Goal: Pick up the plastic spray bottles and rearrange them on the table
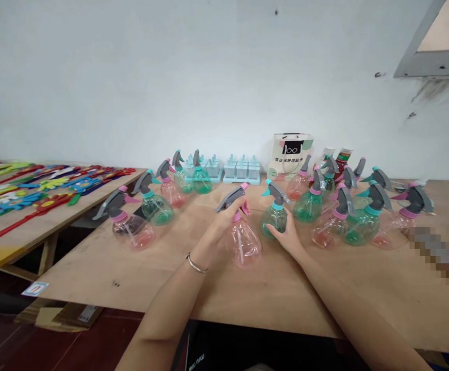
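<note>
Clamping left fingers (236, 207) round trigger head of pink spray bottle (244, 241), right fingers (273, 230) round body of green spray bottle (272, 219) near it, mid worktop (228, 296), other spray bottles (307, 207) to either side.

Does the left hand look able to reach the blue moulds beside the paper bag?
Probably yes: no other bottle blocks the left hand from the moulds, but it should first release its pink spray bottle.

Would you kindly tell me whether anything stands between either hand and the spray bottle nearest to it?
Nothing visible does: the left hand already grips the pink bottle by its sprayer head, and the right hand has its thumb on the green bottle.
</note>
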A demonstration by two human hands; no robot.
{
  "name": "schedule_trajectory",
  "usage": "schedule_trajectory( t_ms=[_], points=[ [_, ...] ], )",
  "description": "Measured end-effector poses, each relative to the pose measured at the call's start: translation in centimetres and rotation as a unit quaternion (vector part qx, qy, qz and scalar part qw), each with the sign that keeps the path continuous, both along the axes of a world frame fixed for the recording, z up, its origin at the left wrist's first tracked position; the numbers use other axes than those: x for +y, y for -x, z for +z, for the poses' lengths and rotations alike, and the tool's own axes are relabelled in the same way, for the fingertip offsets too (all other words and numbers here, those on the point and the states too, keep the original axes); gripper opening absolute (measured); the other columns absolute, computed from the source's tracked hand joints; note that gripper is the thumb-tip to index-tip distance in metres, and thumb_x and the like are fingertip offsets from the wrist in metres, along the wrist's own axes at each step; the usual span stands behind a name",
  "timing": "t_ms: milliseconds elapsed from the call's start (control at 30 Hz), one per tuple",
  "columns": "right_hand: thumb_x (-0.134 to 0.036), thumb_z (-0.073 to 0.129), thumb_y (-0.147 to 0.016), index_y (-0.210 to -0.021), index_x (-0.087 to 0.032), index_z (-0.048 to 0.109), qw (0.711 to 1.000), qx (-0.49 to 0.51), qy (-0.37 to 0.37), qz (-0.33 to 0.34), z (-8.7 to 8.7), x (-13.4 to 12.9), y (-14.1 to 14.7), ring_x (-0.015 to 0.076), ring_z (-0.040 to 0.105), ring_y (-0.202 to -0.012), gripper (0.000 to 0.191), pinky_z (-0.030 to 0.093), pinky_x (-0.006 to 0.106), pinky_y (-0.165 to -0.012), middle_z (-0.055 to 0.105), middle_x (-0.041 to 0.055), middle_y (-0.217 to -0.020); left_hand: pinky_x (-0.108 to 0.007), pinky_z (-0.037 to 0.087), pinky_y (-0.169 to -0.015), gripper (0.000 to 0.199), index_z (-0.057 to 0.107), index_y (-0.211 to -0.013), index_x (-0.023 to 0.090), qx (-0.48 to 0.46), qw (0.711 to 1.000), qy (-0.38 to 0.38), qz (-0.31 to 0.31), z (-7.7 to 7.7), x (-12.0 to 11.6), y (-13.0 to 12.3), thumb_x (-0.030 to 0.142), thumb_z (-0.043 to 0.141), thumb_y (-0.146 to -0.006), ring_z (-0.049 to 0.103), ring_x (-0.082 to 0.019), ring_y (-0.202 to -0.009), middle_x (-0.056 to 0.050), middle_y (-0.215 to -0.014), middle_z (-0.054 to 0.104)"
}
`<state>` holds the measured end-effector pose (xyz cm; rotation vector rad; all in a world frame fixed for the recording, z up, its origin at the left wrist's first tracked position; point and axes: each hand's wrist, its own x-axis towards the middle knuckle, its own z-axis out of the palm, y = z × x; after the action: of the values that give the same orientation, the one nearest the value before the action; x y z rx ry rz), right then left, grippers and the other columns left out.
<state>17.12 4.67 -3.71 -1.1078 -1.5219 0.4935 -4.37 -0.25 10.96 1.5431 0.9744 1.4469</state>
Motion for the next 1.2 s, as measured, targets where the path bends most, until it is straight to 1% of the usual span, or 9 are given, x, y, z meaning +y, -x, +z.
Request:
schedule_trajectory(
  t_ms=[133,233,367,467,600,733,867,1000,1200],
  points=[
    [-0.054,0.074,-0.074,-0.141,-0.022,0.038,1.000,-0.003,-0.008,0.001,0.1,0.0,0.1,0.0333,0.049,-0.136,0.083,0.038,0.056,-0.115,0.050,0.0163,-0.143,-0.024,0.038,-0.054,0.022,0.068,-0.074,0.018,0.104,0.987,-0.035,0.117,-0.8,2.0,3.0,0.039,0.065,-0.077,0.051,-0.012,-0.058,0.001,-0.066,0.061],
    [-0.054,0.073,-0.074,-0.140,-0.021,0.039,1.000,0.000,-0.011,-0.005,0.0,0.0,0.2,0.0336,0.049,-0.135,0.082,0.037,0.056,-0.116,0.051,0.0171,-0.143,-0.026,0.046,-0.063,0.029,0.073,-0.088,0.016,0.100,0.969,-0.083,0.211,-2.2,4.6,6.6,0.043,0.066,-0.078,0.059,-0.015,-0.067,-0.002,-0.075,0.067],
    [-0.056,0.073,-0.074,-0.140,-0.021,0.039,1.000,-0.001,-0.009,-0.011,-0.1,0.1,0.2,0.0332,0.049,-0.135,0.082,0.037,0.056,-0.116,0.051,0.0165,-0.143,-0.032,0.053,-0.077,0.034,0.072,-0.089,0.015,0.082,0.959,-0.081,0.259,-3.9,7.2,10.9,0.046,0.068,-0.076,0.066,-0.020,-0.082,-0.005,-0.085,0.071],
    [-0.057,0.072,-0.074,-0.140,-0.021,0.039,1.000,0.000,-0.009,-0.010,-0.2,0.1,0.2,0.0336,0.049,-0.135,0.082,0.037,0.057,-0.116,0.051,0.0168,-0.142,-0.036,0.054,-0.085,0.039,0.068,-0.098,0.015,0.094,0.947,-0.076,0.298,-5.2,7.8,12.6,0.046,0.071,-0.074,0.067,-0.023,-0.090,-0.006,-0.090,0.070],
    [-0.058,0.073,-0.073,-0.139,-0.021,0.039,1.000,0.002,-0.007,-0.010,-0.2,0.2,0.1,0.0341,0.049,-0.135,0.083,0.036,0.057,-0.116,0.051,0.0170,-0.142,-0.042,0.050,-0.101,0.072,0.048,-0.126,0.014,0.157,0.937,-0.057,0.306,-8.2,7.3,13.6,0.040,0.080,-0.067,0.063,-0.027,-0.113,-0.015,-0.121,0.062],
    [-0.058,0.074,-0.072,-0.139,-0.021,0.040,1.000,0.006,-0.003,-0.006,-0.3,0.2,0.2,0.0344,0.050,-0.134,0.083,0.037,0.058,-0.115,0.051,0.0171,-0.141,-0.049,0.045,-0.107,0.094,0.035,-0.136,0.011,0.244,0.906,0.016,0.344,-10.2,6.9,14.3,0.047,0.084,-0.065,0.056,-0.035,-0.128,-0.025,-0.136,0.053],
    [-0.058,0.073,-0.073,-0.139,-0.021,0.039,1.000,0.009,-0.004,0.008,-0.2,0.1,0.3,0.0346,0.049,-0.135,0.084,0.037,0.058,-0.115,0.051,0.0178,-0.143,-0.054,0.038,-0.112,0.096,0.033,-0.144,0.007,0.338,0.857,0.027,0.389,-9.6,7.6,14.8,0.058,0.075,-0.074,0.045,-0.043,-0.138,-0.031,-0.147,0.044],
    [-0.059,0.073,-0.073,-0.141,-0.021,0.038,1.000,0.007,-0.004,0.011,-0.2,0.0,0.4,0.0349,0.048,-0.137,0.085,0.035,0.059,-0.116,0.049,0.0186,-0.146,-0.056,0.032,-0.114,0.100,0.028,-0.150,0.004,0.388,0.812,0.031,0.436,-8.6,8.7,14.6,0.066,0.063,-0.080,0.030,-0.046,-0.146,-0.035,-0.154,0.033],
    [-0.058,0.073,-0.073,-0.141,-0.022,0.038,1.000,0.007,0.000,0.014,-0.2,0.0,0.3,0.0348,0.048,-0.138,0.085,0.035,0.059,-0.116,0.049,0.0180,-0.146,-0.059,0.032,-0.112,0.111,0.014,-0.155,-0.002,0.396,0.798,0.047,0.452,-8.3,10.4,14.4,0.069,0.058,-0.083,0.036,-0.048,-0.141,-0.038,-0.150,0.037]
  ],
)
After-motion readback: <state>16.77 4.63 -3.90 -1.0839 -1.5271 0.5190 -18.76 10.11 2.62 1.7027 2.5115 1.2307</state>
